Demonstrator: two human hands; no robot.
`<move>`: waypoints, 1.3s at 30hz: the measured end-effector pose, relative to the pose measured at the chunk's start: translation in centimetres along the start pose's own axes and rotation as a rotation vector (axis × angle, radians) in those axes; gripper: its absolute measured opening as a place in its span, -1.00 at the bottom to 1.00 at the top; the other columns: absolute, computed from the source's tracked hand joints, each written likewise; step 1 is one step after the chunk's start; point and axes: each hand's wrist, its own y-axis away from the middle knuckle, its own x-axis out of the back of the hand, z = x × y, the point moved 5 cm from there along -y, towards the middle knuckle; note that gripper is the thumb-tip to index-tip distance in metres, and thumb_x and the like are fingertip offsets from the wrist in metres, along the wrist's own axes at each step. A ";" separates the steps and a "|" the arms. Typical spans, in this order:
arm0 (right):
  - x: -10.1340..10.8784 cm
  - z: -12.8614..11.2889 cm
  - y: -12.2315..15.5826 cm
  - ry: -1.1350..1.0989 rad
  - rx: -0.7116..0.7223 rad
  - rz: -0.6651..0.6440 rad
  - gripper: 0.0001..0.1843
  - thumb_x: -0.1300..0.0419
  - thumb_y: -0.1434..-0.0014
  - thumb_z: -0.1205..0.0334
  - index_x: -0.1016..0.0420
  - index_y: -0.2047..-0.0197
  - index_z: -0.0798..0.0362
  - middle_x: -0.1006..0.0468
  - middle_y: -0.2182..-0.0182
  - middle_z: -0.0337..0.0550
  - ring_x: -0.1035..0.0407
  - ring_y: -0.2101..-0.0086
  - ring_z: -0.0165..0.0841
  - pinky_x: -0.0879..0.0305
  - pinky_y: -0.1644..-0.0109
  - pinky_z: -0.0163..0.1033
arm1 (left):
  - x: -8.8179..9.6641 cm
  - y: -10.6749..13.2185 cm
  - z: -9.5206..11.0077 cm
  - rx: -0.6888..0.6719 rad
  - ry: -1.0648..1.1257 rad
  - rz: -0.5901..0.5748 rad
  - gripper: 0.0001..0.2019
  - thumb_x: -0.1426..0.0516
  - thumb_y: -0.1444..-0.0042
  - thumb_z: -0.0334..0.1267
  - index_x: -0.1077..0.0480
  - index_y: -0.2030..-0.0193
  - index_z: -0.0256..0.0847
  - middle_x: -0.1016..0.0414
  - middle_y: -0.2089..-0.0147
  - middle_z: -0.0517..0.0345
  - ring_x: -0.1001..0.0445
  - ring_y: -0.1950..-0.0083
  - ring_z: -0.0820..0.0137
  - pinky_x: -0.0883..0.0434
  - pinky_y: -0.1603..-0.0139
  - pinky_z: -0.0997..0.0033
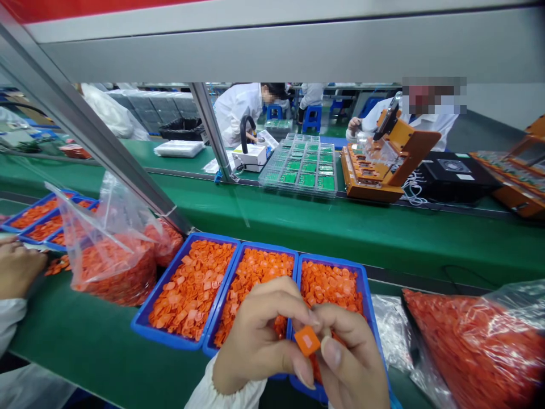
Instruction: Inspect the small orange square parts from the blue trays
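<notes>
Between both hands (pixel 261 335) (pixel 355 355), orange piece (pixel 307 341)

Three trays (pixel 170 339) of pieces (pixel 193 289) stand side by side near the bench's (pixel 93 346) far edge, between filled bags (pixel 114 267); behind, a circuit-board tray (pixel 298 192) sits left of a fixture (pixel 372 190).

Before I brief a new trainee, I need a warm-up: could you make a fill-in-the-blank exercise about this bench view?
1. The small square piece between the left hand and right hand is coloured ____.
2. Between the filled left bag and the filled right bag stand ____ blue trays.
3. Across the bench, the circuit boards are coloured ____.

Missing words: orange; three; green.
</notes>
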 end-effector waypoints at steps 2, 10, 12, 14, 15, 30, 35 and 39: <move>0.1 0.2 0.2 0.000 0.007 -0.037 -0.68 -0.36 -0.24 -0.09 -0.72 0.12 -0.03 -0.51 0.40 -0.15 -0.40 0.39 -0.31 -0.38 0.31 -0.22 | -0.1 0.0 0.1 -0.007 0.006 -0.003 -0.67 -0.34 -0.17 0.09 -0.60 0.10 -0.09 -0.50 0.36 0.13 -0.48 0.37 0.44 -0.43 0.33 0.46; 0.1 0.7 0.3 -0.028 0.022 -0.098 -0.72 -0.31 -0.30 -0.06 -0.70 0.04 -0.12 -0.48 0.37 -0.18 -0.37 0.39 -0.33 -0.35 0.31 -0.24 | -0.2 -0.1 -0.2 0.005 0.047 0.017 -0.62 -0.36 -0.11 0.15 -0.60 0.14 -0.10 -0.44 0.39 0.20 -0.42 0.37 0.50 -0.38 0.33 0.51; 0.0 0.7 0.3 -0.021 0.024 -0.098 -0.72 -0.31 -0.30 -0.07 -0.70 0.03 -0.13 -0.49 0.37 -0.18 -0.37 0.38 -0.32 -0.36 0.29 -0.23 | -0.2 -0.1 -0.1 0.001 0.054 0.011 -0.63 -0.35 -0.13 0.14 -0.59 0.13 -0.10 -0.44 0.38 0.20 -0.42 0.37 0.50 -0.38 0.32 0.51; -0.1 0.6 0.4 -0.011 0.030 -0.100 -0.71 -0.31 -0.30 -0.08 -0.70 0.04 -0.13 -0.49 0.36 -0.17 -0.38 0.37 -0.31 -0.36 0.28 -0.22 | -0.2 -0.1 0.0 -0.004 0.055 0.007 -0.62 -0.35 -0.13 0.14 -0.59 0.12 -0.10 -0.44 0.38 0.20 -0.42 0.37 0.50 -0.39 0.32 0.51; -0.1 0.5 0.4 -0.005 0.032 -0.101 -0.71 -0.31 -0.30 -0.08 -0.70 0.04 -0.13 -0.50 0.36 -0.17 -0.39 0.36 -0.30 -0.36 0.27 -0.22 | -0.2 -0.1 0.1 -0.006 0.053 0.006 -0.62 -0.35 -0.12 0.15 -0.59 0.12 -0.10 -0.44 0.38 0.21 -0.42 0.37 0.50 -0.39 0.32 0.51; -0.2 0.4 0.3 0.007 0.030 -0.115 -0.70 -0.30 -0.30 -0.10 -0.69 0.07 -0.09 -0.47 0.37 -0.16 -0.36 0.38 -0.31 -0.33 0.30 -0.22 | -0.1 0.0 0.0 0.001 0.057 -0.012 -0.64 -0.35 -0.14 0.12 -0.59 0.11 -0.09 -0.43 0.39 0.20 -0.42 0.37 0.49 -0.38 0.32 0.49; -0.5 0.3 0.3 0.001 0.033 -0.128 -0.70 -0.29 -0.31 -0.11 -0.67 0.07 -0.11 -0.43 0.40 -0.21 -0.30 0.41 -0.34 -0.29 0.33 -0.24 | -0.3 0.3 -0.1 0.012 0.072 -0.021 -0.64 -0.35 -0.13 0.12 -0.60 0.09 -0.08 -0.44 0.38 0.18 -0.42 0.36 0.46 -0.38 0.31 0.46; -1.2 -0.4 -0.3 0.024 0.044 -0.131 -0.72 -0.29 -0.31 -0.12 -0.66 0.10 -0.13 -0.36 0.44 -0.27 -0.23 0.44 -0.37 -0.22 0.36 -0.27 | 0.0 0.5 -0.3 0.034 0.073 -0.029 -0.62 -0.35 -0.12 0.13 -0.61 0.07 -0.06 -0.47 0.36 0.17 -0.44 0.35 0.44 -0.38 0.30 0.43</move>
